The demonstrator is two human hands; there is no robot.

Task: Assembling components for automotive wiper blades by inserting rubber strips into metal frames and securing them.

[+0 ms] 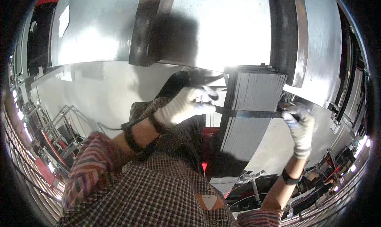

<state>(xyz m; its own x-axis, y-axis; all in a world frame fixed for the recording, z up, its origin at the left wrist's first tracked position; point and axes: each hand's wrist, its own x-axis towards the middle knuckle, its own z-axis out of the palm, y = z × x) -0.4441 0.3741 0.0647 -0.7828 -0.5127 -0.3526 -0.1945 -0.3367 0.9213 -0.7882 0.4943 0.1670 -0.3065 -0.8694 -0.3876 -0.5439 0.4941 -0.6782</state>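
Note:
A narrow dark strip (254,114) runs crosswise over a stack of long thin grey panels (254,90), nearly level from left to right. My left hand (184,106), in a white glove, is at the strip's left end, thumb and fingers closed about it. At the other end my right hand (300,126), gloved in white with darkened fingertips, has its fingers curled on the strip beside the stack's right edge. The edges of the panels show as close parallel lines along the stack's left side and far end. Part of the stack's near end lies in shadow.
Beyond the stack are large shiny metal sheets (234,24) with dark upright bars (147,40) between them. Something red (210,141) shows beside the stack near my body. Metal frames (63,122) stand on the pale floor (107,92) at the left.

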